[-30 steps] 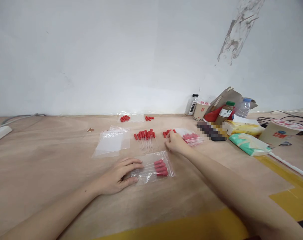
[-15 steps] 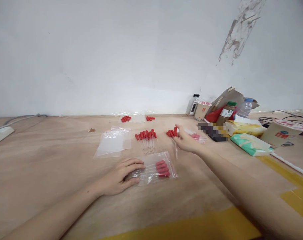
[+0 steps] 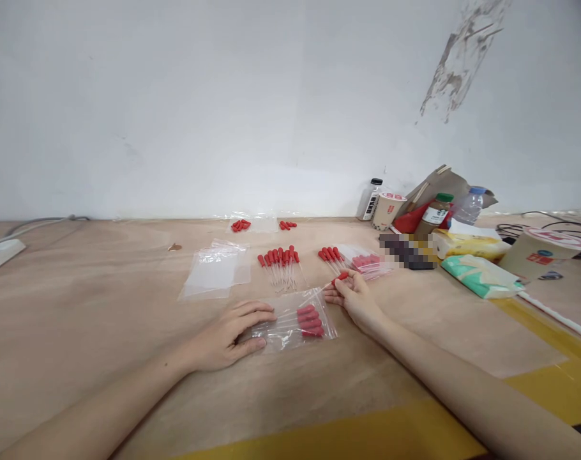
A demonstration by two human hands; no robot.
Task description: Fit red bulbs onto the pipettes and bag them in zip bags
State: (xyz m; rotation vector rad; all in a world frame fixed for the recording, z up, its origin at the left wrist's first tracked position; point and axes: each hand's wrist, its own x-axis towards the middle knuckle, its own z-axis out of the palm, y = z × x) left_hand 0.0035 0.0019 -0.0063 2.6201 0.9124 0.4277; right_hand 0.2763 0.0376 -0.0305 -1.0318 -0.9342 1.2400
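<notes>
A clear zip-lock bag (image 3: pixel 281 342) lies flat in front of me, with several red-bulbed droppers (image 3: pixel 311 321) inside. My left hand (image 3: pixel 240 329) holds its left end against the table, fingertips on the upper part and thumb at the lower edge. Just beyond the bag's right end, my right hand (image 3: pixel 355 297) is pinching a single dropper (image 3: pixel 339 278) by the red bulb. Its thin stem points left toward the bag's opening. Behind are a larger row of loose droppers (image 3: pixel 281 257) and a smaller group of droppers (image 3: pixel 329 254).
Flat empty bags (image 3: pixel 211 275) lie left of the droppers. Loose red bulbs (image 3: pixel 241 225) sit near the wall. A filled bag (image 3: pixel 367 262) lies behind my right hand. Cups, bottles (image 3: pixel 434 216), tissue packs (image 3: pixel 482 276) and cables crowd the right; a power strip (image 3: pixel 3 254) is far left.
My right hand has come nearer from the small dropper group, bringing one dropper to the bag's right end. My left hand stays on the bag.
</notes>
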